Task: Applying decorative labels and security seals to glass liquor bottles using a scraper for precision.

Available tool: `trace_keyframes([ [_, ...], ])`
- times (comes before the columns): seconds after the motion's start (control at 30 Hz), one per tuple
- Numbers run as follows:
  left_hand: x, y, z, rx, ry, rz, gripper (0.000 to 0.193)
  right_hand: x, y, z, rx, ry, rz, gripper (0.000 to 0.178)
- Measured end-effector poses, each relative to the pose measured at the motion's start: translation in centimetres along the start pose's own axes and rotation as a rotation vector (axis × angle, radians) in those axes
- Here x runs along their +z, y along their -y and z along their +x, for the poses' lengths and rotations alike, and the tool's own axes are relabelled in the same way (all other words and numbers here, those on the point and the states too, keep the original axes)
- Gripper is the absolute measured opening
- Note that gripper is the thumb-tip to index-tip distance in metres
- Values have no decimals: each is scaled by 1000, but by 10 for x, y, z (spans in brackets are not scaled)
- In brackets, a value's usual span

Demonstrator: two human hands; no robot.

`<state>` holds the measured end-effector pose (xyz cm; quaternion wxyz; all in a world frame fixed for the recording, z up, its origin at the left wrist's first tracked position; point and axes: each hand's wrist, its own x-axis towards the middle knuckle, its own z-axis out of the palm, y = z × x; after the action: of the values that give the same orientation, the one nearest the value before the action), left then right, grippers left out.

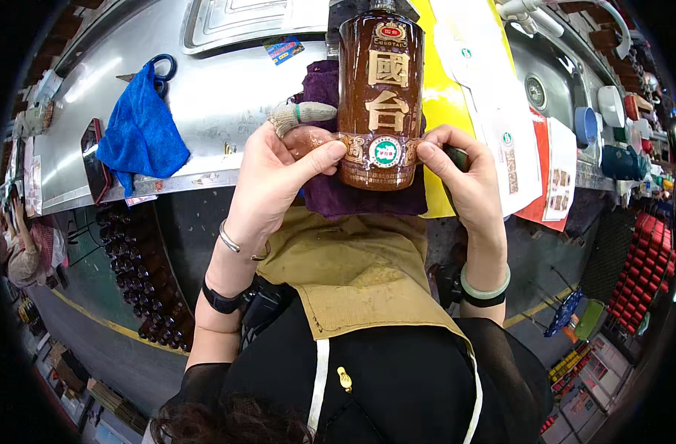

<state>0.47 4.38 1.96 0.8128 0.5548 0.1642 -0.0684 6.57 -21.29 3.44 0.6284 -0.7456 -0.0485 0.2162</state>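
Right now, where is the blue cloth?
In the head view the blue cloth lies crumpled on the steel worktop, to the person's left of the brown bottle, partly covering blue-handled scissors.

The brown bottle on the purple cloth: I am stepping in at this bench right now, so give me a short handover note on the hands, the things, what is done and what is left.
Left hand: thumb pressing the label band at the bottle's left side; forefinger wears a knit finger cot.
Right hand: thumb pressing the band's right end.
Brown bottle: lying on the purple cloth on the steel bench, its base toward the person.
Done: band sits around the lower body, round seal centred.
Left: both ends are under the thumbs, apparently not yet smoothed down.
Nearby: blue cloth, scissors beneath it.
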Motion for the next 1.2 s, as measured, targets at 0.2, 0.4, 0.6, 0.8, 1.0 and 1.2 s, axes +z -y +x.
trace_keyframes([
  [0.2, -1, -1, 4, 27, 9, -27, 38, 0, 2, 5, -11, 1, -1, 20],
  [0.4, -2, 1, 5, 14, 8, -23, 38, 0, 0, 7, -20, 2, -15, 20],
  [0.6, -1, 1, 4, 17, -5, -19, 38, 2, 2, 7, -37, -5, -7, 21],
  [0.8, -1, 0, 5, 16, 11, -37, 41, 2, 0, 7, -47, -21, -24, 21],
  [1.0, -2, 2, 5, 33, 15, -46, 40, 1, 1, 7, -16, -12, -28, 19],
  [1.2, -2, 1, 5, 19, 11, -24, 41, 1, 0, 7, -13, -14, -26, 19],
])
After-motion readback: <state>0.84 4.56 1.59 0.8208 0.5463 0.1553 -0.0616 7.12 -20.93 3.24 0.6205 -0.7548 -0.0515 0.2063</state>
